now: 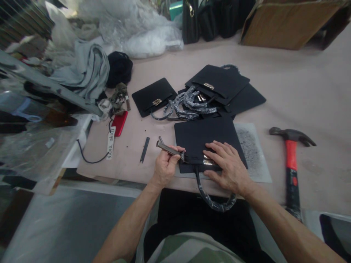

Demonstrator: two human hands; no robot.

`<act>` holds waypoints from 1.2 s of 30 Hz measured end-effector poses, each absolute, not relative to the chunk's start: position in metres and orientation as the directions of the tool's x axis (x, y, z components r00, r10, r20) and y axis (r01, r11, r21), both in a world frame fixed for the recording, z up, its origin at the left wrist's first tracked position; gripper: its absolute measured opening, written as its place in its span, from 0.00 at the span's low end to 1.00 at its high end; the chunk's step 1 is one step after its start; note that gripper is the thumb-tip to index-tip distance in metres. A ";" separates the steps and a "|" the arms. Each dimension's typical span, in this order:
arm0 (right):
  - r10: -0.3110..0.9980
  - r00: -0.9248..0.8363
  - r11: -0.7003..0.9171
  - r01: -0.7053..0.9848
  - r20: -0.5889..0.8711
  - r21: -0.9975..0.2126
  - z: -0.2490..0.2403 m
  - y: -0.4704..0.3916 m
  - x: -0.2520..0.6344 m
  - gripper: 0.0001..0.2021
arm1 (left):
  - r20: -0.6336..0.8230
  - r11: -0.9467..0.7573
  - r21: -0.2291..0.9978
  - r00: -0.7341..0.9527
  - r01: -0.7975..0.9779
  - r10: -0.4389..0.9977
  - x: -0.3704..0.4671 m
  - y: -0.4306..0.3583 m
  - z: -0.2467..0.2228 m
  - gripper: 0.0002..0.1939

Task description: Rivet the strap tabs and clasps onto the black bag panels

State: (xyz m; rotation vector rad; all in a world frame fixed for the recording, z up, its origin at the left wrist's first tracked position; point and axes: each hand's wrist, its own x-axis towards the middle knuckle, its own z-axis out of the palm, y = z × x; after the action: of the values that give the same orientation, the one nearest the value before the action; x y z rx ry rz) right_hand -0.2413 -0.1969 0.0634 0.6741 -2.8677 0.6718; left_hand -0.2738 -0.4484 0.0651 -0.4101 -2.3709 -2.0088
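Observation:
A black handbag panel [203,137] lies flat at the table's front edge, with a gold clasp [208,160] near its lower side. A plastic-wrapped handle [216,206] hangs from it over the edge, towards my lap. My left hand [166,166] is closed around a slim metal tool [168,148] with two arms parted at the far end, like nail clippers. The tool's tip meets the panel's left edge. My right hand [227,164] rests on the panel with fingers spread, partly covering the clasp. Beneath the panel is a speckled pale sheet [253,153].
A claw hammer [292,153] lies at the right. Behind are more black bag panels [219,82] with wrapped handles [189,104]. A dark strip [144,149] and a red flat object [120,123] lie left. A cardboard box [290,23] and plastic wrapping [148,36] stand at the back.

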 end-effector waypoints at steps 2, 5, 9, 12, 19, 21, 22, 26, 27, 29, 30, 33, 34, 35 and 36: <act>-0.395 -0.893 0.802 -0.449 0.213 -0.395 0.063 -0.197 -0.241 0.27 | 0.177 0.124 0.971 -0.964 0.204 0.199 -0.274 -0.449 0.065 0.11; -0.394 -0.894 0.802 -0.448 0.213 -0.396 0.063 -0.197 -0.241 0.27 | 0.181 0.128 0.969 -0.959 0.212 0.218 -0.273 -0.450 0.063 0.11; -0.390 -0.896 0.803 -0.445 0.215 -0.398 0.064 -0.197 -0.241 0.27 | 0.172 0.145 0.968 -0.959 0.207 0.225 -0.271 -0.451 0.061 0.10; -0.386 -0.898 0.803 -0.440 0.211 -0.402 0.065 -0.197 -0.241 0.26 | 0.186 0.188 0.955 -0.957 0.229 0.223 -0.272 -0.449 0.063 0.10; -0.386 -0.894 0.796 -0.447 0.226 -0.407 0.065 -0.197 -0.241 0.27 | 0.348 0.261 0.862 -0.883 0.434 0.316 -0.275 -0.441 0.065 0.07; -0.384 -0.895 0.797 -0.446 0.229 -0.408 0.065 -0.197 -0.241 0.27 | 0.316 0.238 0.887 -0.897 0.395 0.309 -0.276 -0.440 0.064 0.07; -0.384 -0.895 0.796 -0.445 0.227 -0.409 0.065 -0.197 -0.241 0.27 | 0.286 0.215 0.909 -0.909 0.357 0.303 -0.276 -0.441 0.062 0.07; -0.384 -0.896 0.792 -0.444 0.225 -0.419 0.065 -0.197 -0.240 0.27 | 0.177 0.106 0.971 -0.945 0.212 0.274 -0.273 -0.445 0.056 0.11; -0.384 -0.895 0.792 -0.445 0.227 -0.418 0.064 -0.197 -0.240 0.27 | 0.175 0.093 0.974 -0.947 0.207 0.269 -0.272 -0.446 0.054 0.11; -0.383 -0.895 0.794 -0.446 0.230 -0.412 0.064 -0.197 -0.239 0.27 | 0.207 0.095 0.967 -0.944 0.238 0.256 -0.269 -0.447 0.051 0.10; -0.383 -0.894 0.795 -0.447 0.231 -0.410 0.064 -0.197 -0.239 0.27 | 0.236 0.108 0.957 -0.939 0.269 0.249 -0.268 -0.447 0.050 0.09; -0.382 -0.895 0.796 -0.446 0.232 -0.409 0.064 -0.197 -0.239 0.27 | 0.326 0.170 0.914 -0.917 0.368 0.231 -0.264 -0.444 0.050 0.07; -0.383 -0.895 0.796 -0.446 0.230 -0.409 0.064 -0.197 -0.239 0.27 | 0.350 0.191 0.899 -0.908 0.395 0.231 -0.263 -0.443 0.050 0.06; -0.384 -0.895 0.797 -0.446 0.228 -0.408 0.064 -0.197 -0.239 0.27 | 0.370 0.210 0.883 -0.898 0.419 0.236 -0.262 -0.442 0.051 0.05; -0.386 -0.895 0.797 -0.446 0.226 -0.407 0.064 -0.197 -0.239 0.27 | 0.389 0.226 0.868 -0.888 0.442 0.246 -0.263 -0.441 0.052 0.04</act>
State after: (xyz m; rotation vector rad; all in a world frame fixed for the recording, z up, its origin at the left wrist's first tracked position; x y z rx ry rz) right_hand -0.2389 -0.1972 0.0643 0.6634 -2.8522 0.6958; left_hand -0.2626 -0.4415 0.0519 -0.6596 -2.3224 -1.7342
